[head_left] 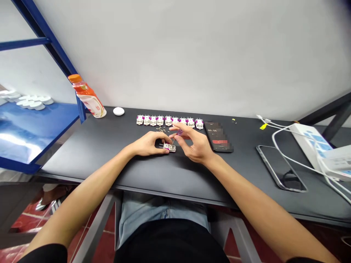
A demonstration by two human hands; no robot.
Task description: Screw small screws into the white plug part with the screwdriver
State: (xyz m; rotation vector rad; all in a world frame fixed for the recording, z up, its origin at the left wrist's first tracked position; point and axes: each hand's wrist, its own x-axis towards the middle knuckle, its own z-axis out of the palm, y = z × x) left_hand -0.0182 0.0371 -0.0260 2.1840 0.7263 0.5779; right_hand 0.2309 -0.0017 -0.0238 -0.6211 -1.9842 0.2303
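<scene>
My left hand (150, 143) rests on the dark table (115, 160) with its fingers closed on a small white and metal plug part (170, 147). My right hand (192, 141) pinches a small purple-handled screwdriver (178, 133) whose tip points down at that part. Just behind the hands, several tiny screws (160, 128) lie loose. Farther back stands a row of several white and magenta plug parts (168, 121).
A phone showing a timer (218, 136) lies right of my hands, a second dark phone (279, 167) farther right. A white power strip (318, 144) with cables is at the far right. An orange drink bottle (87, 96) and a white puck (119, 111) stand back left by a blue shelf (33, 124).
</scene>
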